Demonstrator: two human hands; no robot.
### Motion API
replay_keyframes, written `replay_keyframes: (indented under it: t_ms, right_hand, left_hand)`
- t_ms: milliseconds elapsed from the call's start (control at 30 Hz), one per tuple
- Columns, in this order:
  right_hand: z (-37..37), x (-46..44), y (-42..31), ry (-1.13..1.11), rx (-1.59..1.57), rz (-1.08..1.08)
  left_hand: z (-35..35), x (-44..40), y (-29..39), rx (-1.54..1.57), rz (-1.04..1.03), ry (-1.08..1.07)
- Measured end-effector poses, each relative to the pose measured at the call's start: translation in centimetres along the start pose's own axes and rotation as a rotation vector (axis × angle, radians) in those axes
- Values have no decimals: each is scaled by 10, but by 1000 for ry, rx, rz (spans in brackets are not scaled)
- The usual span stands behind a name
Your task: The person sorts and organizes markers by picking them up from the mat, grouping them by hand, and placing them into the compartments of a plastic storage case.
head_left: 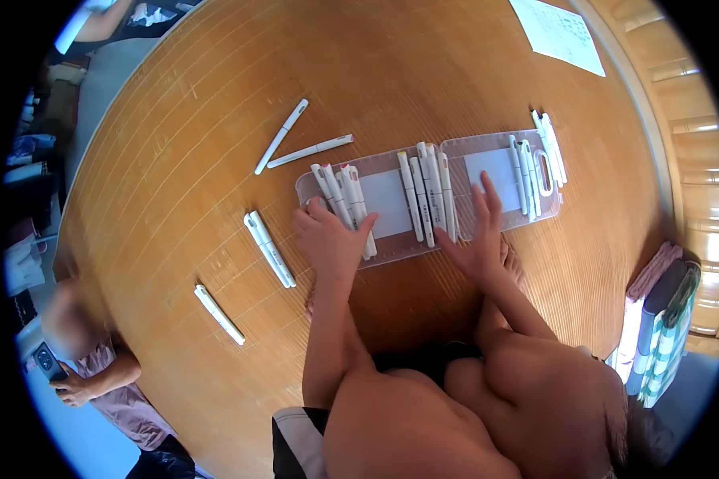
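Observation:
An opened clear plastic case (395, 257) lies flat on the wooden table, with white marker pens in both halves. My left hand (327, 235) is over the pens at its left end, fingers curled at one side of the white markers (351, 191) and thumb at the other. Coloured ends show on some of these. Beside the middle group of markers (427, 191), my right hand (479, 231) is spread open, fingers pointing away and thumb close to the lower ends. More markers (523, 180) rest in the right half, next to the case's handle (543, 173).
Loose markers (282, 136) lie beyond the case, a pair of markers (269, 249) and a single marker (219, 314) to its left. A paper sheet (559, 33) is at the far right. A person (108, 375) holding a phone (48, 362) is at the left edge.

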State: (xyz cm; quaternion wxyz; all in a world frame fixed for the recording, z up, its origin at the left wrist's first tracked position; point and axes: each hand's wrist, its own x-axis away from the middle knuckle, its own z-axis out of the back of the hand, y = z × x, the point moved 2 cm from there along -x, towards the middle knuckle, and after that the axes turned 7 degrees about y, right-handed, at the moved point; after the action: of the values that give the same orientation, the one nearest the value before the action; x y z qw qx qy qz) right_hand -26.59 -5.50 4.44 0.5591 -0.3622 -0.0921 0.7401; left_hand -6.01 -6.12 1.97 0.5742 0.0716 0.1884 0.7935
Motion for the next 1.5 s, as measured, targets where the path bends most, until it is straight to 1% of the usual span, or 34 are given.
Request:
replay_keyframes:
  t_ms: [33,67,133,167,233,333,400,433,567,600,633,667,700,733,767,800,833,867,900,933,967,1000,1033,1100,1133,1200,1233,1300,1333,1400,1433,1500]
  right_hand:
    - [-3,-1,-1,-55,-44,-166]
    - [-6,-1,0,-52,-40,-171]
    - [-15,3,10,-33,-333,-454]
    - [-15,1,11,-33,-337,-456]
    - [-14,-3,11,-43,-222,-379]
    - [-15,-6,11,-21,-304,-389]
    - [-17,-4,9,-16,-319,-408]
    - [-18,-2,10,-23,-326,-421]
    - [-25,10,12,-4,-386,-442]
    - [-23,10,11,-2,-388,-446]
    - [-17,7,8,40,-330,-369]
    - [-12,2,4,83,-272,-290]
    - [-7,-1,1,85,-274,-291]
    - [-1,-6,-5,97,-268,-187]
    - [6,-11,-11,109,-261,-84]
    - [14,-16,-16,108,-261,-85]
    - [20,-22,-26,10,-283,39]
    - [25,-27,-36,-87,-303,161]
    - [30,-33,-45,-84,-298,157]
    - [35,-38,-58,-67,-230,293]
    - [37,-42,-68,-51,-161,430]
    - [38,-46,-73,-51,-159,430]
    - [37,-50,-76,-81,-163,401]
    - [35,-52,-75,-162,-175,354]
    - [36,-52,-75,-162,-174,355]
    - [40,-53,-76,-107,-250,339]
    - [42,-52,-77,-107,-250,338]
    - [48,-48,-80,-20,-304,429]
    - [48,-48,-81,-20,-305,429]
    - [48,-47,-84,7,-231,548]
    - [48,-46,-85,7,-232,548]
    - [46,-46,-86,-94,-128,491]
  left_hand:
    - [-1,-1,-1,53,-21,22]
    - [0,-4,1,105,-40,44]
    - [5,-10,8,120,-38,23]
    - [6,-15,11,97,-53,1]
    - [3,-20,14,64,-63,-22]
    - [-6,-22,15,-2,-59,-78]
    - [-7,-24,19,46,-75,-95]
    - [-7,-23,23,53,-4,-172]
    - [-21,-14,17,94,-3,-230]
    - [-20,-11,16,243,79,-226]
    - [-19,-8,14,392,160,-220]
    - [-13,-6,16,391,157,-220]
    - [-2,-3,20,540,167,-235]
    - [5,1,22,690,178,-249]
    - [6,7,20,690,178,-250]
    - [8,14,20,803,38,-178]
    - [10,18,21,913,-104,-107]
    - [10,21,23,915,-105,-112]
    - [11,23,26,1005,-182,-83]
    - [12,24,30,1096,-259,-51]
    - [13,23,34,1160,-200,-131]
    - [13,22,34,1162,-201,-132]
    - [12,21,34,1177,-240,-213]
    - [12,21,36,1161,-284,-271]
    - [12,22,36,1153,-306,-300]
    - [17,23,40,1143,-465,-117]
    - [16,24,40,1143,-465,-118]
    - [15,27,38,1095,-408,-47]
    - [15,27,38,1095,-408,-47]
    - [16,26,37,1158,-402,-111]
    - [15,27,37,1158,-402,-111]
    - [13,28,35,1184,-395,-86]
